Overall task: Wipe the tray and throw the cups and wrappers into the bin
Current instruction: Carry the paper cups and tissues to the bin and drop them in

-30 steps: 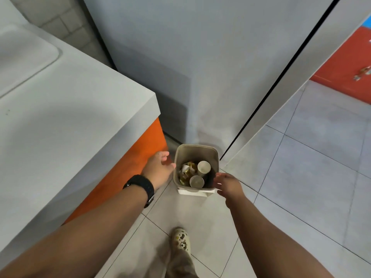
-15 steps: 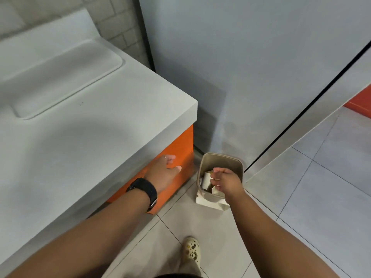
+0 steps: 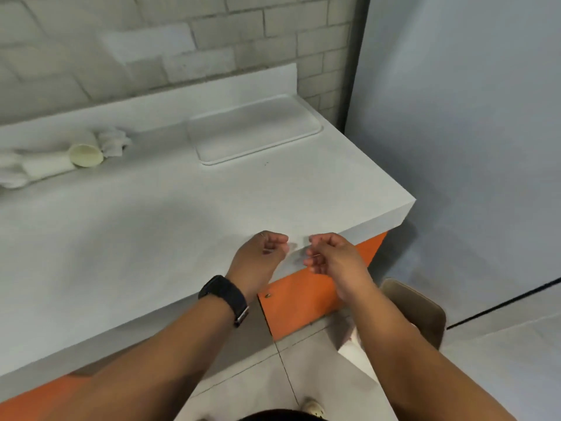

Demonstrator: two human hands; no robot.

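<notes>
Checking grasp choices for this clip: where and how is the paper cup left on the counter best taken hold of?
The paper cup lies on its side beside crumpled white cloths, mouth facing the camera. Probably best to come from above with the left hand and pinch across the wall near the open rim, the part clear of the cloths.

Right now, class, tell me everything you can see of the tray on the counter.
The tray is a pale grey, shallow rectangle with rounded corners and a low raised rim, probably plastic. It lies flat near the counter's far right corner, close to the backsplash. Nothing shows on it, and neither hand touches it. The cup and cloths lie well off to its left.
</notes>
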